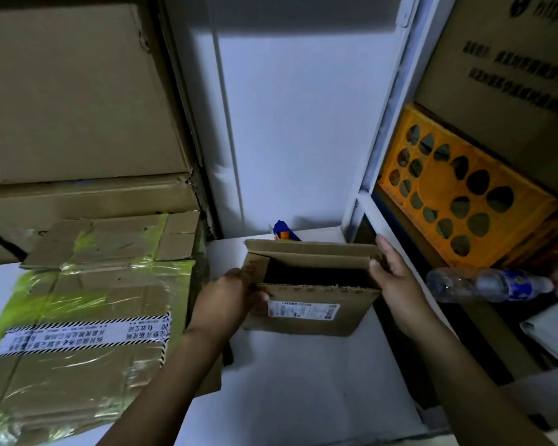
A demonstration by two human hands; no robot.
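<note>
At our left a taped carton point(87, 320) lies flat, its edge near our left hand point(229, 294), which grips the left wall of the small open box point(306, 317). The box stands on the white table point(303, 391), with bare surface in front of it. Our right hand point(393, 281) clasps the box's right rim, and a plastic bottle point(487, 284) lies just beyond.

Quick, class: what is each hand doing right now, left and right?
Left hand: grips the left side of the small cardboard box.
Right hand: holds the box's right side between thumb and fingers.
</note>
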